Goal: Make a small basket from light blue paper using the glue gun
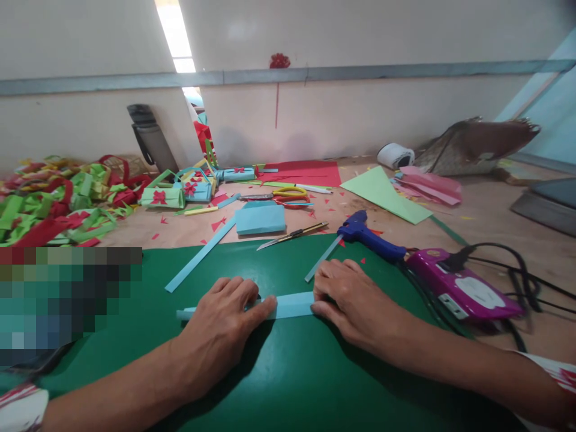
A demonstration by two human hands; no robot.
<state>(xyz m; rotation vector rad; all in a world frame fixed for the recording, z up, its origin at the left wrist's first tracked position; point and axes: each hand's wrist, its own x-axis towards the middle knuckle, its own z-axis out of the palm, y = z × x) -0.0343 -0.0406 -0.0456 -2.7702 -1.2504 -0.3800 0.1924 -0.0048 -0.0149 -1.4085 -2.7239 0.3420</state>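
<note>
A light blue paper strip [294, 305] lies across the green mat [288, 384] between my hands. My left hand [227, 318] is closed over its left part, the thumb pressing along it, and a folded end sticks out past the wrist side. With fingers pinched, my right hand [344, 294] grips the strip's right end, hiding the tip. Beyond them sits a folded light blue paper piece [260, 219], with another blue strip [200, 258] slanting to its left. A craft knife [292, 235] lies just right of the folded piece.
A blue glue gun [371, 237] with a glue stick rests near my right hand, its cord by a purple power strip [459, 285]. Scissors [279, 195], red paper [301, 173] and green paper [387, 195] lie behind. Small paper bags [164, 197] and a bottle [152, 138] stand left.
</note>
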